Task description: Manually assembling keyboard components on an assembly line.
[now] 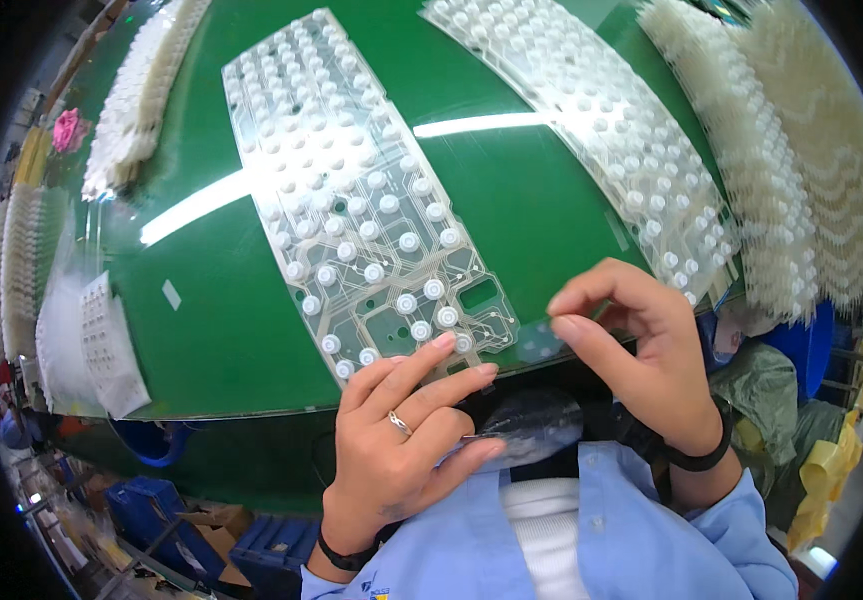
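Head view:
Membrane sheet [361,200]: clear, dotted with white rubber domes, flat on the green bench [201,330], near edge at the hands.
Left hand [406,440]: fingers [429,350] loosely extended, tips pressing the sheet's near edge.
Right hand [641,350]: thumb and forefinger pinched together; anything held is too small to tell.
Second sheet [601,130]: lies to the right.
Dome stacks [801,150]: far right.

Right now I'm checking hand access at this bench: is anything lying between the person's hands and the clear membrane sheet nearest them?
Nothing visible does. The left hand already has a fingertip on the near end of the clear membrane sheet, among its white domes. The right hand pinches just beside that end, over the green table.
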